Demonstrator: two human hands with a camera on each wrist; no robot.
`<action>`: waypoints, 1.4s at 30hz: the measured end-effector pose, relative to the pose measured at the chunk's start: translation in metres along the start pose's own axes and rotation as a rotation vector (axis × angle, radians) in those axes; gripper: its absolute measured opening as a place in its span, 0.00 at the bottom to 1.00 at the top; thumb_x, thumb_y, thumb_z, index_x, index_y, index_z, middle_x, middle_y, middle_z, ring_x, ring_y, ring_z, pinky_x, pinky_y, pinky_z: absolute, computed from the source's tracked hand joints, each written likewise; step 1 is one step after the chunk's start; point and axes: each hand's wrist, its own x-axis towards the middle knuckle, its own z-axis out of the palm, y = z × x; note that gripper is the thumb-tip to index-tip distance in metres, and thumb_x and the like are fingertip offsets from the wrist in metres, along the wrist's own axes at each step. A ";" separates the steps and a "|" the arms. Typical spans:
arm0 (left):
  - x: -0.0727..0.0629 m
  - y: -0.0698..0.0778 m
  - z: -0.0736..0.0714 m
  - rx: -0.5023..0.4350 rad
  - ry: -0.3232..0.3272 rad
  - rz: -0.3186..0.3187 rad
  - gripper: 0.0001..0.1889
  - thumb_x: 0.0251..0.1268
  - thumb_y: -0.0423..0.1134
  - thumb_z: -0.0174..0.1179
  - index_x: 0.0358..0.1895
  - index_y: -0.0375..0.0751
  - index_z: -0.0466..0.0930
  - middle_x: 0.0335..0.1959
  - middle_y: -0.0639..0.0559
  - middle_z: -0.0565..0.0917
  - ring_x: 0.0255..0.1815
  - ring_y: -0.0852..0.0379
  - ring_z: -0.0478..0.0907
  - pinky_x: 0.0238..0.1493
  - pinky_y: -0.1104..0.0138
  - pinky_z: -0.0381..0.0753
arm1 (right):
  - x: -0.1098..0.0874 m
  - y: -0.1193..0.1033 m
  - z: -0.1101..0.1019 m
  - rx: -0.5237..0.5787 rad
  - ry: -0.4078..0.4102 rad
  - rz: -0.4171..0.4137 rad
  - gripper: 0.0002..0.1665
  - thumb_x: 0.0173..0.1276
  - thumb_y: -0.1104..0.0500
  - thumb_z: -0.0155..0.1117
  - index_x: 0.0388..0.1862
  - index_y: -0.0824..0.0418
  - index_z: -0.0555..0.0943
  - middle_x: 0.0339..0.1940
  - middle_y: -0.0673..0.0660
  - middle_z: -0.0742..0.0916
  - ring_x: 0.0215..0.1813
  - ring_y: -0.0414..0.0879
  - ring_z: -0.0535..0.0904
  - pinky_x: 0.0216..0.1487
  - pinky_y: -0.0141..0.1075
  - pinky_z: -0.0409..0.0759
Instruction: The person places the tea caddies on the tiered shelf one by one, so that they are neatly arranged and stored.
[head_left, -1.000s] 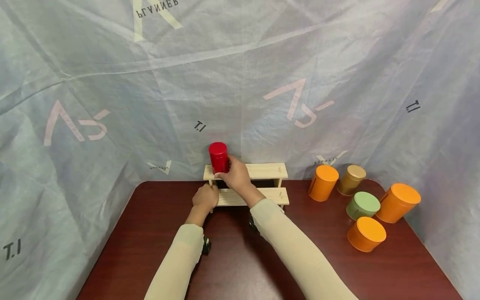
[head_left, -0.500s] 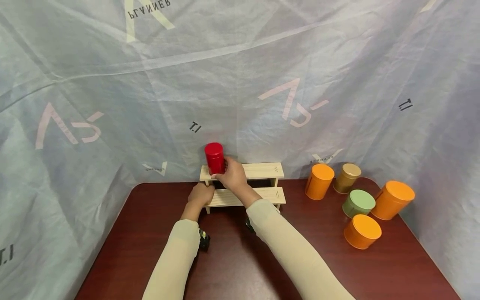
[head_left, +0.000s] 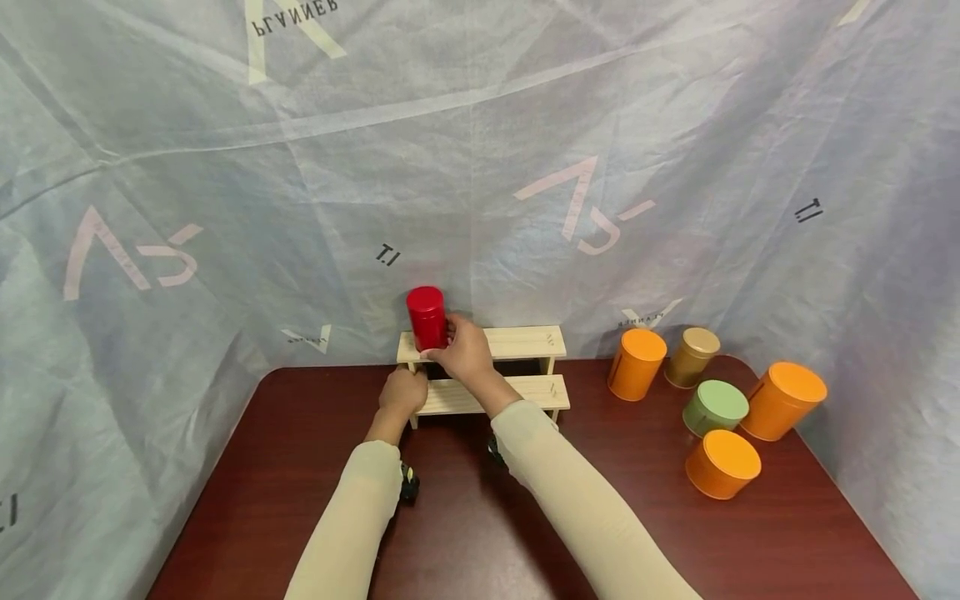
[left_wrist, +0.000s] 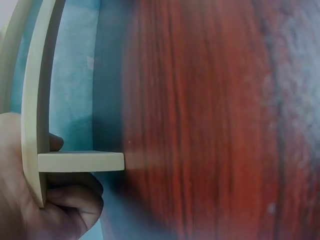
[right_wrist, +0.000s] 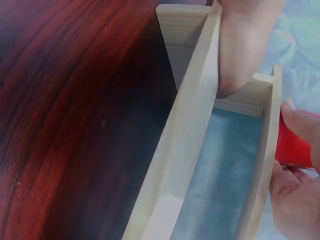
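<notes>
A red cylindrical canister point(head_left: 427, 320) stands upright at the left end of the upper tier of a two-tier wooden rack point(head_left: 525, 342). My right hand point(head_left: 467, 354) grips it low on its right side, thumb in front. Seen from the right wrist, the red canister point(right_wrist: 295, 142) touches the upper board's far face, between thumb and fingers. My left hand point(head_left: 405, 390) holds the left end of the lower tier. In the left wrist view, the left fingers point(left_wrist: 75, 202) curl under that board point(left_wrist: 33, 110), beside the rack's leg point(left_wrist: 82, 161).
To the right on the dark red table point(head_left: 600, 500) stand a tall orange canister point(head_left: 636, 367), a gold one point(head_left: 692, 358), a low green one point(head_left: 715, 410), another tall orange one point(head_left: 783, 402) and a low orange one point(head_left: 723, 467). Grey fabric point(head_left: 480, 192) hangs behind the rack.
The head view has shifted slightly, so the whole scene sits a little further left. Both hands keep their holds; the red canister appears at most slightly lower against the rack.
</notes>
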 end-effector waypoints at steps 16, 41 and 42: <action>0.000 -0.002 -0.001 -0.034 0.030 0.013 0.31 0.85 0.52 0.37 0.73 0.32 0.71 0.52 0.35 0.82 0.39 0.43 0.83 0.39 0.55 0.80 | 0.002 0.010 -0.002 0.210 -0.066 0.010 0.45 0.59 0.61 0.84 0.73 0.68 0.73 0.67 0.67 0.84 0.68 0.58 0.84 0.68 0.46 0.83; -0.005 0.003 0.000 -0.018 0.033 -0.012 0.33 0.85 0.54 0.37 0.76 0.33 0.70 0.69 0.36 0.79 0.57 0.35 0.83 0.55 0.43 0.83 | -0.007 0.017 -0.007 0.365 -0.090 -0.012 0.34 0.73 0.73 0.64 0.77 0.71 0.71 0.73 0.70 0.80 0.75 0.61 0.78 0.71 0.43 0.80; -0.004 0.003 0.001 -0.014 0.029 -0.012 0.33 0.85 0.55 0.37 0.77 0.34 0.69 0.68 0.36 0.79 0.56 0.37 0.84 0.53 0.44 0.83 | -0.008 0.017 -0.007 0.357 -0.084 -0.012 0.34 0.73 0.73 0.64 0.77 0.70 0.71 0.73 0.70 0.80 0.75 0.61 0.78 0.72 0.43 0.80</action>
